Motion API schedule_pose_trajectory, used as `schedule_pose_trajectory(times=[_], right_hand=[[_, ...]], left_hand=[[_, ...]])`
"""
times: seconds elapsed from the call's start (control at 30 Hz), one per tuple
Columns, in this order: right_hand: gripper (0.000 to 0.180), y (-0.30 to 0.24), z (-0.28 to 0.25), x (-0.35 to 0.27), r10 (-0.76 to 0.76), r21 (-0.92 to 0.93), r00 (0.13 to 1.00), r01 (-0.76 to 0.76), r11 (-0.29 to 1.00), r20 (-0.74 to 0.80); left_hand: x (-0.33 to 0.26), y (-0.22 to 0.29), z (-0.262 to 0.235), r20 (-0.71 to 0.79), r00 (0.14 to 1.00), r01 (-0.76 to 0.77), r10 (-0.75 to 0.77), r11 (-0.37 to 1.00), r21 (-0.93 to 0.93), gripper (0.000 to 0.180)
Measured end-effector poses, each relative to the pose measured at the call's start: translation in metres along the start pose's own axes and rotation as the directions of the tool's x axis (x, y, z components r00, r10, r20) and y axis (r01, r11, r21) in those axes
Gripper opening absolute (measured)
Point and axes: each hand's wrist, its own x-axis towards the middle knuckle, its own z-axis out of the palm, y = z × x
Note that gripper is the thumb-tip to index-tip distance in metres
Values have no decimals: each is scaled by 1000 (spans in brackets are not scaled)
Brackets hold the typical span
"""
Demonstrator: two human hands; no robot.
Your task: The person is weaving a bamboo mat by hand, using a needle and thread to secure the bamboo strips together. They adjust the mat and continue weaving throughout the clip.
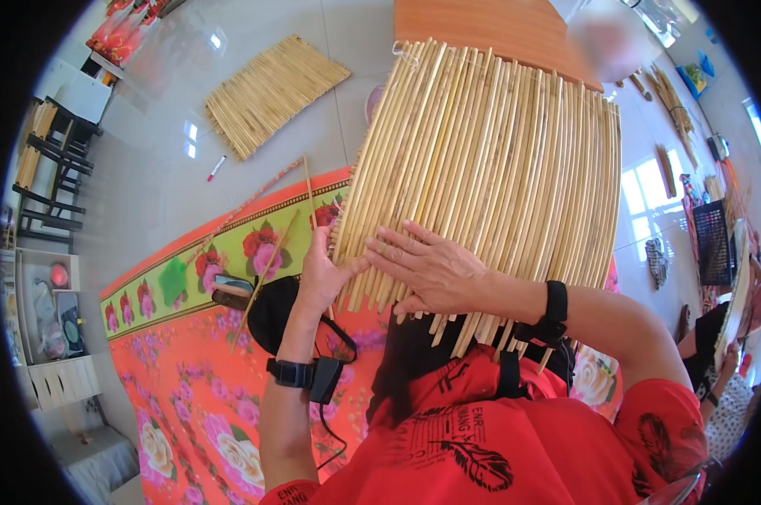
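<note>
A mat of straight, pale yellow sticks (pixel 481 160), bound side by side with thin string, lies slanted across my lap. My left hand (pixel 320 273) grips its left edge, the thumb over the sticks and the fingers partly hidden along the side. Flat on the lower left part of the mat rests my right hand (pixel 435 271), fingers stretched out and touching the sticks. Several stick ends stand out unevenly at the mat's lower edge. The strings show best near its far end.
A second stick mat (pixel 275 93) lies on the tiled floor, with a marker (pixel 217 167) nearby. Under me spreads a red floral mat (pixel 204 353) bearing a black rounded object (pixel 273 313), a phone (pixel 232 291) and loose thin sticks. An orange-brown board (pixel 490 29) is beyond. Another person is at far right.
</note>
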Motion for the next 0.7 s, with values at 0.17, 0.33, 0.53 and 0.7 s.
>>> schedule_pose_trajectory(times=[0.17,0.33,0.53,0.7], right_hand=[[90,-1,0,2,15,29,1000,-15,999,3],[90,-5,-4,4,5,-4,999,-5,1000,34],[91,-2,4,3,22,7,1000,-22,1000,9],[91,-2,3,1,17,13,1000,-17,1000,-12]], left_hand=[[-8,-6,0,15,999,52,-50,959,-277,71],[-11,-22,-4,111,992,93,-54,917,-388,54],[-11,-18,5,17,994,103,-108,875,-473,68],[-48,-18,7,-96,980,88,-174,815,-573,63]])
